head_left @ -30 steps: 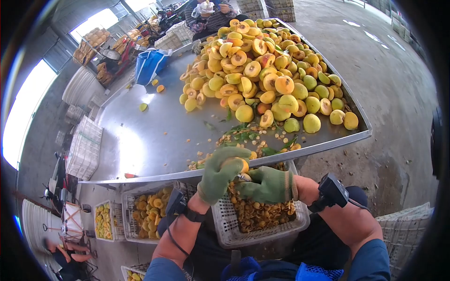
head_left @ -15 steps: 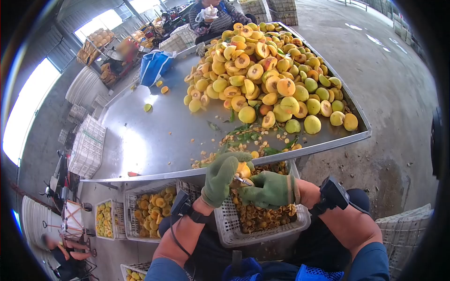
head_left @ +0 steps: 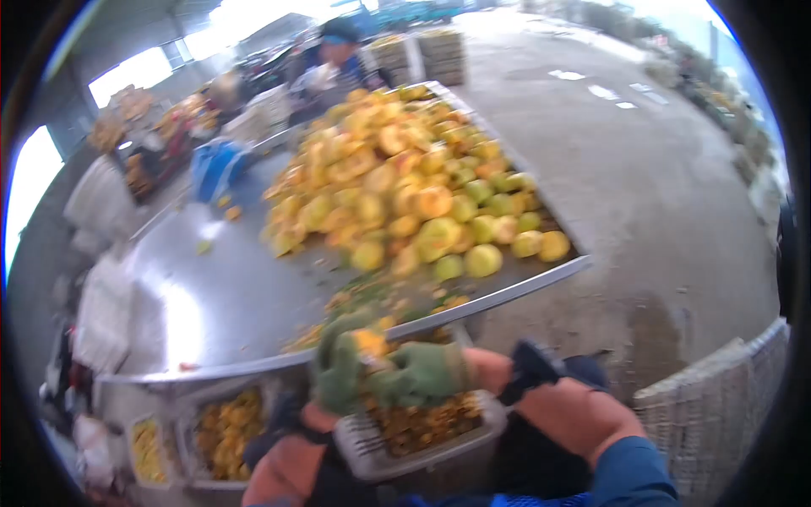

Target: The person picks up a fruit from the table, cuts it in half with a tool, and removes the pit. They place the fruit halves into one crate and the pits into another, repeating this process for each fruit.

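My left hand [head_left: 340, 369], in a green glove, is closed round a yellow-orange fruit piece [head_left: 370, 343] above the table's front edge. Close beside it, my right hand [head_left: 421, 372], also gloved in green, is closed at the fruit; the small tool it held earlier is blurred now. Under both hands stands a pale crate [head_left: 492, 429] of pits and scraps [head_left: 427, 422]. Beyond them, a large heap of halved and whole fruit [head_left: 405, 186] lies on the metal table [head_left: 228, 287], with leaves and pits near its front edge.
Crates of fruit [head_left: 224, 435] [head_left: 148, 452] stand below the table at the left. A blue bag [head_left: 215, 169] rests on its far left corner. Behind the heap is another person [head_left: 338, 63]. Stacked crates [head_left: 718, 406] are at the lower right.
The whole view has shifted and blurred, with table, heap and hands now lower and further left in the frame. Both hands remain together at the fruit. The person behind the table shows more fully.
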Demonstrator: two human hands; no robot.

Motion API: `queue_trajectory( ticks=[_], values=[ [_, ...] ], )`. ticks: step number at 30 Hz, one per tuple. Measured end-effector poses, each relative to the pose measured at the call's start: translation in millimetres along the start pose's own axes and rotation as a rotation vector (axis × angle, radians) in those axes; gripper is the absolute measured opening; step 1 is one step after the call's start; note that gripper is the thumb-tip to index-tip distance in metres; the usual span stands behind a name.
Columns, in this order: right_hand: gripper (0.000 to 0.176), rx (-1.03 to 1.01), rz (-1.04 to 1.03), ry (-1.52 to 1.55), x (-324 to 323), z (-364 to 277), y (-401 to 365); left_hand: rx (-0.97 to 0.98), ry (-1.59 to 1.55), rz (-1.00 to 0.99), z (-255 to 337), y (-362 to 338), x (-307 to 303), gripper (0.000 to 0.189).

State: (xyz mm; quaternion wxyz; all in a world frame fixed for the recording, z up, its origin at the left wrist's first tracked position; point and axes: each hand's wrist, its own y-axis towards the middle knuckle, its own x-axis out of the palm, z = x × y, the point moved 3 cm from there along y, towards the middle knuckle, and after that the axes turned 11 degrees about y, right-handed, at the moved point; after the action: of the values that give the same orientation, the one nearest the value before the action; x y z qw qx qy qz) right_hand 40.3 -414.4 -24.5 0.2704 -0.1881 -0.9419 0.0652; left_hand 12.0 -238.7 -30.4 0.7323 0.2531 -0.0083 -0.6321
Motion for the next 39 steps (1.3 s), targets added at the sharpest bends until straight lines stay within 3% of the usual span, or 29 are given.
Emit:
queue_trajectory(
  ticks=[2, 4, 6, 10, 12, 13, 15, 17, 23, 26, 28, 30, 32, 33, 36, 37, 39],
  values=[
    [0.024, -0.047, 0.088, -0.161, 0.6, -3.2, -3.2, 0.051, -0.025, -0.194, 15.5, 13.3, -1.3, 0.041],
    [0.022, -0.08, 0.119, -0.312, -3.8, -10.4, -5.3, -0.191, -0.174, -0.245, 32.6, 12.3, 2.2, 0.041],
    [0.022, -0.026, 0.122, -0.335, 3.0, -20.5, -11.2, -0.241, -0.071, -0.302, 29.2, 21.4, -0.4, 0.036],
    [0.028, 0.066, 0.097, -0.168, 4.0, -21.2, -14.6, -0.223, -0.191, -0.273, 41.4, 25.2, 2.9, 0.034],
    [0.03, 0.007, -0.014, 0.011, 7.2, -4.4, 3.6, -0.135, -0.102, -0.244, 35.6, 26.8, -0.7, 0.036],
    [0.032, 0.089, -0.027, 0.04, 7.2, -1.4, 1.6, -0.066, 0.006, -0.219, 26.0, 28.1, -2.3, 0.036],
    [0.035, 0.196, -0.065, 0.169, 9.4, -5.3, -4.6, -0.123, -0.091, -0.245, 28.0, 25.8, -1.6, 0.033],
    [0.037, 0.225, -0.142, 0.347, 14.2, 1.3, 0.4, -0.082, -0.073, -0.241, 22.5, 25.8, -0.1, 0.051],
    [0.04, 0.14, -0.391, 0.701, 13.1, 7.4, 5.6, -0.297, -0.427, -0.129, 17.3, 22.2, 9.7, 0.068],
    [0.046, 0.183, -0.363, 0.576, 6.2, 3.3, -4.7, -0.438, -0.538, 0.038, 5.0, 23.6, -6.6, 0.069],
    [0.056, 0.068, -0.262, 0.347, 4.6, 10.5, -11.2, -0.442, -0.558, 0.004, -16.0, 17.8, -26.6, 0.071],
    [0.065, 0.112, -0.118, 0.244, 12.9, 17.9, -11.6, -0.506, -0.58, -0.046, -26.1, 8.8, -40.9, 0.071],
    [0.071, 0.312, 0.076, 0.246, 18.1, 25.7, -11.5, -0.473, -0.485, 0.03, -32.2, 2.3, -48.2, 0.071],
    [0.07, 0.444, 0.079, 0.204, 12.9, 38.0, -6.7, -0.432, -0.415, 0.052, -31.7, -2.8, -52.2, 0.071],
    [0.062, 0.336, 0.308, -0.101, 33.5, 32.1, -11.1, -0.278, 0.05, 0.006, -33.2, -24.3, -67.7, 0.064],
    [0.051, 0.074, 0.354, -0.216, 35.9, 40.8, -8.4, -0.215, 0.246, -0.036, -34.0, -31.8, -74.1, 0.06],
    [0.042, -0.059, 0.466, -0.039, 49.8, 37.7, -12.7, 0.042, 0.631, -0.169, 14.1, -30.6, -63.5, 0.047]
  ],
)
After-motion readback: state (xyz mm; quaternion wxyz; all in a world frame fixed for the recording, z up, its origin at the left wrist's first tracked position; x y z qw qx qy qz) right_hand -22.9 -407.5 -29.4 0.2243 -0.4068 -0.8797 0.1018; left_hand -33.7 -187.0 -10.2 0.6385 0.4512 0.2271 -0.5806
